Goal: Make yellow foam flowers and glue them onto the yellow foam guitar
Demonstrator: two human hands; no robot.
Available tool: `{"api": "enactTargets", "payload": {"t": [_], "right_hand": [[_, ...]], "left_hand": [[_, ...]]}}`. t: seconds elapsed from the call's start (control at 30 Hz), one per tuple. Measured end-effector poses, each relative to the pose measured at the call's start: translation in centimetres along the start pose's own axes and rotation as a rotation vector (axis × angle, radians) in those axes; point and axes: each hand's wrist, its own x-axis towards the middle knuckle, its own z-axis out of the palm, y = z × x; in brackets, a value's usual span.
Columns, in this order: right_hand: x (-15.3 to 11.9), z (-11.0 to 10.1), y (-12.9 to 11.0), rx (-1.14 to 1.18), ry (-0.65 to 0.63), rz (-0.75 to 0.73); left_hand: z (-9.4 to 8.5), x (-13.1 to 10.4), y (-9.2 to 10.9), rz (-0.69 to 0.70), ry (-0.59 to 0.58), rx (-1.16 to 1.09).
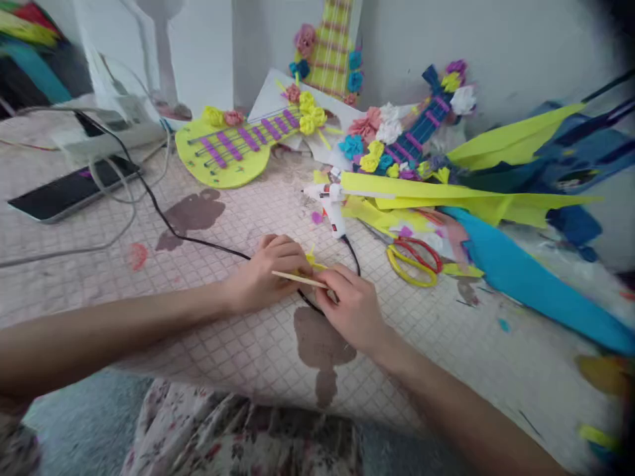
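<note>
You're at the handwork step, by the look of it: working the pale stick together with a bit of yellow paper, both hands in close. Stick is low-centre in the head view, between your hands, above the gridded tablecloth, with the black cord passing under it.

Your right hand has the stick's right end pinched between thumb and forefinger. Your left hand is curled, knuckles up, at the other side by the yellow paper; blur and overlap there, so I can't tell whether those fingers grip the paper, the stick or both.

Axis: long axis runs side to side across your front, nearly level, tipping slightly down-frame to the right. The end by your left hand points left and a touch up-frame; the other end goes into your right fingertips.

Next move, my read: calls for a firm right pinch, stick not rolling, and left fingers fine enough to manage the paper. Glue gun stands just beyond, nozzle to your left; scissors off to the right. Mind the cord.
</note>
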Motion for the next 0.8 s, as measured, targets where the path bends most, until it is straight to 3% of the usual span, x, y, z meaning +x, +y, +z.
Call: {"api": "enactTargets", "payload": {"t": [0.3, 0.8], "right_hand": [[0.0, -0.07, 0.03, -0.15, 0.021, -0.058], [0.1, -0.13, 0.22, -0.112, 0.034, -0.062]], "left_hand": [[-0.04, 0.16, 0.11, -0.017, 0.001, -0.026], [-0.29, 0.27, 0.29, -0.022, 0.007, -0.024]]}}
